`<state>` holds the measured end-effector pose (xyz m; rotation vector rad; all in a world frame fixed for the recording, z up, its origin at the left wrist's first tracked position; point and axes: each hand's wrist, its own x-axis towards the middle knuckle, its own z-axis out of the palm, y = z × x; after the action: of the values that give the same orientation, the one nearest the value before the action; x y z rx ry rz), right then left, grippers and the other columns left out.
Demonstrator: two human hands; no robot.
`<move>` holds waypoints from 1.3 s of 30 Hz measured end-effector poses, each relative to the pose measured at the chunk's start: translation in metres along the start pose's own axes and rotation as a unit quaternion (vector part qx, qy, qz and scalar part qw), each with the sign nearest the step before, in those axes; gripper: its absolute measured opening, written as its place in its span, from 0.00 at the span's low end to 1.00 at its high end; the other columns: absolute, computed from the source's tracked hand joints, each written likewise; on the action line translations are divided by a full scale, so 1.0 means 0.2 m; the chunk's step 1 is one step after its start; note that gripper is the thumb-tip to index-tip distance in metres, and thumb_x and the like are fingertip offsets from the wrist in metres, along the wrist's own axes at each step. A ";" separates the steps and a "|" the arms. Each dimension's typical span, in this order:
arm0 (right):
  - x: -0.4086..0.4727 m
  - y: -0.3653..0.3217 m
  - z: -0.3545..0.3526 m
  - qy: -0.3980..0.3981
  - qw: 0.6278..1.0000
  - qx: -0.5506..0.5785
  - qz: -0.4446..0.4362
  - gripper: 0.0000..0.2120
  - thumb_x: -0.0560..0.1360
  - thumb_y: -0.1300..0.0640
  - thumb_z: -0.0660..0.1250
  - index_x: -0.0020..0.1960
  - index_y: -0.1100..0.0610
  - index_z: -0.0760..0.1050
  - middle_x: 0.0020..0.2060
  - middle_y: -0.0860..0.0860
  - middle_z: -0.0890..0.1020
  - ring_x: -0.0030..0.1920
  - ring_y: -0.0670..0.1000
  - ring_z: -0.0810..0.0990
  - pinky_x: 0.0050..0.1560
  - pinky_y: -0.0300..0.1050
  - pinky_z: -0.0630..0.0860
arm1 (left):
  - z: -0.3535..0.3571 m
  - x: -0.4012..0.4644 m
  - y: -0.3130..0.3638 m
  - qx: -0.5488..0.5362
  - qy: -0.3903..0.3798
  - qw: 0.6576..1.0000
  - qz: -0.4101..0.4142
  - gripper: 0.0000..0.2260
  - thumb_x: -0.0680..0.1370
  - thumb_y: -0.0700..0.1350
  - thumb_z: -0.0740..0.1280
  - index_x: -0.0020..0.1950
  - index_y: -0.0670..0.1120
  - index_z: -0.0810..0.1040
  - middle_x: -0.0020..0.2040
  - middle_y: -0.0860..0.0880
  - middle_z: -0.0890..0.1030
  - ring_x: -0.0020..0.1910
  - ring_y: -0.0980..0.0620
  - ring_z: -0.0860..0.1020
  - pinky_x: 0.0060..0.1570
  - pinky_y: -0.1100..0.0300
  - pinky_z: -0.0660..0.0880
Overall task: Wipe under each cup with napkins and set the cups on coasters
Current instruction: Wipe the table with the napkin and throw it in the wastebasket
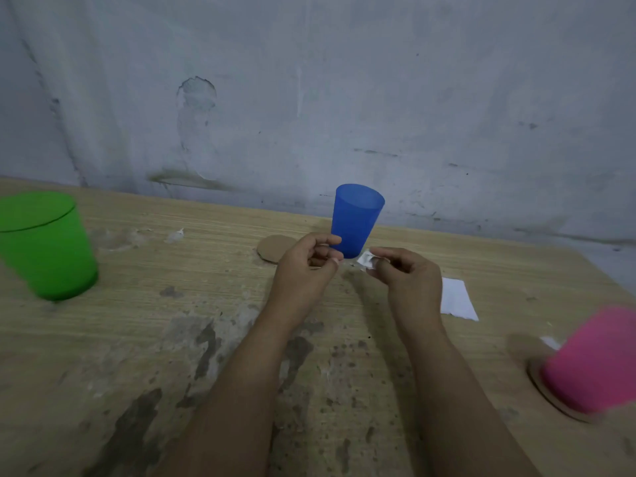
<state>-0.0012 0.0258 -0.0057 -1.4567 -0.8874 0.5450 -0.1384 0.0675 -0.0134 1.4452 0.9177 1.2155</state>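
Our left hand (303,266) grips the blue cup (356,220) near its base, just beside a coaster (272,249), while our right hand (406,273) pinches a crumpled napkin (365,260) at the cup's foot.

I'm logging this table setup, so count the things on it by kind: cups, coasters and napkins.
Cups: 3, green cup, blue cup, pink cup
Coasters: 2, bare coaster, coaster under the pink cup
Napkins: 2, flat napkin, crumpled napkin in the right hand
Total: 7
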 end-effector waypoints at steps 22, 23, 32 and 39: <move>0.02 -0.02 -0.04 -0.225 0.879 -0.384 -0.171 0.13 0.72 0.67 0.66 0.54 0.54 0.76 0.43 0.50 0.82 0.43 0.46 0.79 0.47 0.38 0.75 | -0.03 0.00 -0.04 0.452 -0.164 0.876 0.032 0.26 0.78 0.53 0.64 0.74 0.46 0.64 0.75 0.49 0.63 0.73 0.52 0.62 0.69 0.58 0.60; 0.04 -0.01 -0.07 -0.220 0.869 -0.406 -0.178 0.12 0.72 0.67 0.66 0.52 0.55 0.77 0.43 0.50 0.83 0.44 0.46 0.79 0.47 0.38 0.75 | -0.03 0.00 -0.05 0.468 -0.177 0.865 0.028 0.31 0.77 0.56 0.64 0.76 0.45 0.60 0.77 0.49 0.60 0.75 0.52 0.58 0.70 0.58 0.57; 0.09 -0.02 0.08 -0.217 0.812 -0.506 -0.195 0.13 0.74 0.64 0.63 0.54 0.56 0.81 0.51 0.54 0.82 0.49 0.52 0.79 0.47 0.38 0.71 | -0.02 0.00 -0.06 0.484 -0.190 0.854 0.028 0.40 0.74 0.64 0.64 0.77 0.44 0.54 0.78 0.47 0.53 0.77 0.52 0.51 0.73 0.57 0.50; 0.07 -0.05 -0.01 -0.234 0.788 -0.544 -0.168 0.12 0.75 0.64 0.61 0.55 0.57 0.80 0.53 0.54 0.81 0.52 0.52 0.78 0.54 0.40 0.73 | -0.02 0.00 -0.08 0.496 -0.180 0.849 0.030 0.42 0.73 0.66 0.63 0.77 0.42 0.53 0.78 0.46 0.53 0.77 0.51 0.50 0.74 0.56 0.48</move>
<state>0.0075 0.0345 0.0075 -2.1323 -2.0337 0.0604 -0.1413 0.0724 -0.0289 2.4180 1.3093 0.4114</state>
